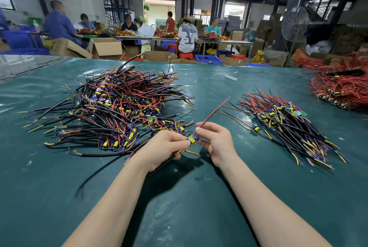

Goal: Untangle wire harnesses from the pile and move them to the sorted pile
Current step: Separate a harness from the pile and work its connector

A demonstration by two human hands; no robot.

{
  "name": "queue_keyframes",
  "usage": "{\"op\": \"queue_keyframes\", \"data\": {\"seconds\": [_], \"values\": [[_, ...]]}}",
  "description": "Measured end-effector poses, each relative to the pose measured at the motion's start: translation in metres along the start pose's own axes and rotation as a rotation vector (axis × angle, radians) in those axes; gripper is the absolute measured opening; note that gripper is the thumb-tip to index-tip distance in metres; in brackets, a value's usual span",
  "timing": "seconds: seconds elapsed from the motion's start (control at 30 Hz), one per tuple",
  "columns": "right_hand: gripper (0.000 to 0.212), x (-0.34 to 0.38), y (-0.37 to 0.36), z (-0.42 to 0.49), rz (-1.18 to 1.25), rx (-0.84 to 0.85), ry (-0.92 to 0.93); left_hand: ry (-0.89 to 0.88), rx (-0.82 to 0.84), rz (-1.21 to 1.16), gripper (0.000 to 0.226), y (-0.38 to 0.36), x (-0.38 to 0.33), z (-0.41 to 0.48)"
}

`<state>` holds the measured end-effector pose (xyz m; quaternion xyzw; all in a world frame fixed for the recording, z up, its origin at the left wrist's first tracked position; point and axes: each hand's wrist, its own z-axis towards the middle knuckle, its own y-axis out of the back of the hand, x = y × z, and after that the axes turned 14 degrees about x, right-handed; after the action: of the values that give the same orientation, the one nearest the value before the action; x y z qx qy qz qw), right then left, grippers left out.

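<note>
Red wire (pixel 214 112): pinched by right hand (pixel 217 140) fingers.
Harness (pixel 192 139): left hand (pixel 165 147) fingers clamp it; draw gently off pile (pixel 111 107).

At twelve o'clock, the back of a seated person's white T-shirt (pixel 187 35) bears a large overlaid "LV" mark. Print on the cardboard box (pixel 59 46) at ten o'clock is too blurred to read.

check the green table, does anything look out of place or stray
One harness lies by itself just left of the sorted pile, its red wires splayed leftward instead of lined up with the rest. A white scrap lies loose on the green mat farther back. Nothing looks damaged.
</note>
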<state>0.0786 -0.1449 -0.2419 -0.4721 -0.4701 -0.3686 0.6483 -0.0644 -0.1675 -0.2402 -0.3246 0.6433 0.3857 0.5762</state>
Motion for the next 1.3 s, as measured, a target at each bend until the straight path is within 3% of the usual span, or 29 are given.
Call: {"op": "queue_keyframes", "data": {"seconds": [0.33, 0.47, 0.63, 0.83, 0.9, 1.0, 1.1, 1.17, 1.23, 1.3], "values": [[0.025, 0.004, 0.018, 0.008, 0.133, -0.269, 0.106, -0.018, 0.15, -0.052, 0.048, -0.001, -0.001, -0.006], [0.027, 0.006, 0.028, 0.01, 0.189, -0.375, 0.179, 0.013, 0.202, -0.094, 0.045, 0.0, -0.001, -0.01], [0.023, 0.009, 0.035, 0.01, 0.424, -0.46, 0.156, 0.023, 0.302, -0.105, 0.037, 0.003, -0.002, -0.013], [0.027, 0.01, 0.039, 0.014, 0.395, -0.573, 0.103, 0.104, 0.411, -0.054, 0.019, 0.003, -0.008, -0.02], [0.029, 0.012, 0.045, 0.013, 0.476, -0.571, 0.109, 0.083, 0.328, -0.076, 0.017, 0.004, -0.01, -0.019], [0.037, 0.014, 0.048, 0.01, 0.477, -0.525, 0.084, -0.032, -0.044, -0.287, 0.019, 0.003, -0.014, -0.01], [0.031, 0.011, 0.034, 0.01, 0.124, -0.373, 0.058, -0.111, -0.335, -0.394, 0.013, 0.003, -0.014, -0.004], [0.029, 0.009, 0.017, 0.007, -0.143, -0.154, 0.067, -0.119, -0.418, -0.382, 0.009, 0.005, -0.011, -0.002], [0.028, 0.006, 0.002, 0.002, -0.406, 0.077, 0.066, -0.125, -0.457, -0.363, 0.02, 0.006, -0.007, -0.002], [0.026, 0.005, -0.009, -0.002, -0.652, 0.225, 0.089, -0.146, -0.501, -0.311, 0.018, 0.008, -0.007, -0.003]]}}
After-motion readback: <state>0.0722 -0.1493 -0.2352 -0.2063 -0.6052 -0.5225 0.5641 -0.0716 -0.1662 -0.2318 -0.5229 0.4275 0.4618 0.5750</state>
